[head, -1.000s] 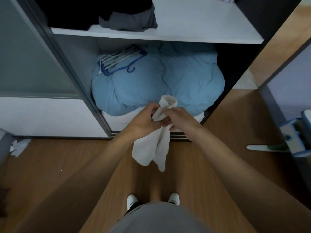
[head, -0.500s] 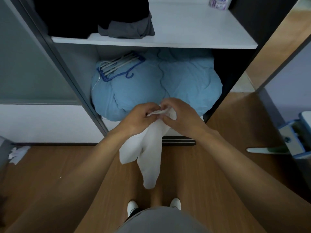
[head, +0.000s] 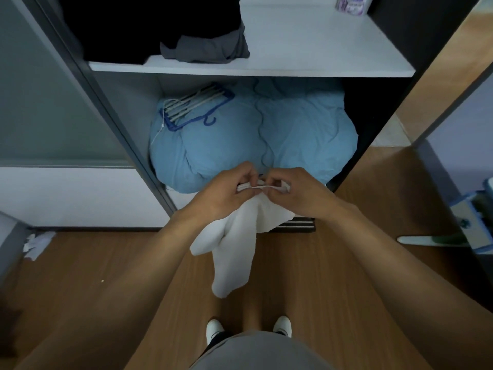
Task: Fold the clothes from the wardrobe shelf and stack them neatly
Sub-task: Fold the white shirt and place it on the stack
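Note:
A small white garment [head: 237, 247] hangs in front of the open wardrobe. My left hand [head: 226, 193] and my right hand [head: 296, 193] pinch its top edge side by side, and the cloth droops in long lobes over the wooden floor. On the white shelf [head: 320, 46] above lie a crumpled grey garment [head: 205, 50] and a dark pile [head: 149, 25] at the left.
A bulky light-blue duvet [head: 253, 134] fills the lower compartment, with blue and white hangers [head: 192, 108] on it. A sliding door [head: 53, 102] stands at the left, a small purple-and-white container [head: 352, 4] at the shelf's back. Crumpled paper [head: 37, 244] lies on the floor; my white shoes [head: 248, 329] show below.
My hands rose a little and spread the garment's top edge flat between them. The cloth now hangs lower and longer than before.

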`<state>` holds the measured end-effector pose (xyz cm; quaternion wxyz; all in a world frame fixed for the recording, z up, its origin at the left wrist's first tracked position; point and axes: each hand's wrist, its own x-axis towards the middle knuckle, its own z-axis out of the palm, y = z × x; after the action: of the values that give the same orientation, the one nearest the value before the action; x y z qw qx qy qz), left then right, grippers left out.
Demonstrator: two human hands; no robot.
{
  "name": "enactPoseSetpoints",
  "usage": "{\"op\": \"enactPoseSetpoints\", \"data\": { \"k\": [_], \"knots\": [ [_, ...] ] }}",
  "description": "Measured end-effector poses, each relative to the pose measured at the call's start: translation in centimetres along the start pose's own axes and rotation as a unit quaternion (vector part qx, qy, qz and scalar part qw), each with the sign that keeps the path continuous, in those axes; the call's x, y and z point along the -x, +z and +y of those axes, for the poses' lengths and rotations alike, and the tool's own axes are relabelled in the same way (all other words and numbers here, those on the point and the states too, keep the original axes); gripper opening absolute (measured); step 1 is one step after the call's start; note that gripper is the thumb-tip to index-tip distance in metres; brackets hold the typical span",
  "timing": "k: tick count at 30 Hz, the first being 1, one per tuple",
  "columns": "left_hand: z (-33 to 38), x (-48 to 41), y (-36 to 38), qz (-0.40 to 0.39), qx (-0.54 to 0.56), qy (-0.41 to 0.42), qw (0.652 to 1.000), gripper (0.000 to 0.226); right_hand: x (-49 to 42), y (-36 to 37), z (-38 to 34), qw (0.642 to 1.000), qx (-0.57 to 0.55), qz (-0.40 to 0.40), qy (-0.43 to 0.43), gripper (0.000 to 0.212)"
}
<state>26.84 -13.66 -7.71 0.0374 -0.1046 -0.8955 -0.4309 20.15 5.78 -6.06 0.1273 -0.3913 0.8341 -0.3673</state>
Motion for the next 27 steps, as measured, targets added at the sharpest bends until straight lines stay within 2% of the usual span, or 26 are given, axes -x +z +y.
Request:
{"op": "enactPoseSetpoints", "data": {
  "k": [3, 6, 10, 12, 14, 16, 19, 20, 23, 27],
  "knots": [
    [-0.2, 0.1, 0.1, 0.006, 0.005, 0.018, 1.000, 0.013, 0.1, 0.1, 0.3, 1.000, -0.010, -0.018, 0.014, 0.009],
    [-0.4, 0.2, 0.2, 0.011, 0.005, 0.023, 1.000, 0.003, -0.2, 0.2, 0.4, 1.000, 0.009, 0.000, 0.019, 0.013],
    [-0.9, 0.2, 0.1, 0.006, -0.032, 0.049, 0.998, 0.014, -0.7, 0.2, -0.4, 0.998, 0.042, 0.037, 0.009, 0.025],
    [-1.7, 0.4, -0.1, -0.004, -0.073, 0.048, 0.996, 0.017, -0.8, 0.0, -0.9, 0.998, 0.040, 0.056, 0.004, 0.023],
    [-2.9, 0.8, -0.1, -0.014, -0.130, 0.009, 0.991, 0.014, -0.9, -0.3, -1.5, 0.996, 0.036, 0.079, -0.007, 0.019],
    [-3.9, 1.4, 0.1, -0.042, -0.157, -0.079, 0.984, 0.018, -1.1, -0.6, -2.2, 0.995, 0.033, 0.091, -0.013, 0.017],
    [-5.5, 2.3, 0.7, -0.099, -0.124, -0.176, 0.971, 0.017, -1.2, -0.7, -2.8, 0.996, 0.034, 0.083, -0.008, 0.016],
    [-6.2, 2.7, 1.0, -0.108, -0.117, -0.197, 0.968, 0.012, -1.2, -0.8, -2.9, 0.996, 0.031, 0.082, -0.004, 0.015],
    [-8.4, 3.8, 1.8, -0.107, -0.078, -0.252, 0.959, 0.021, -1.0, -1.1, -3.0, 0.997, 0.025, 0.068, 0.002, 0.014],
    [-10.4, 4.7, 1.8, -0.082, -0.073, -0.279, 0.954, 0.017, -0.4, -1.4, -2.1, 0.999, 0.035, -0.009, 0.012, 0.018]
  ]
}}
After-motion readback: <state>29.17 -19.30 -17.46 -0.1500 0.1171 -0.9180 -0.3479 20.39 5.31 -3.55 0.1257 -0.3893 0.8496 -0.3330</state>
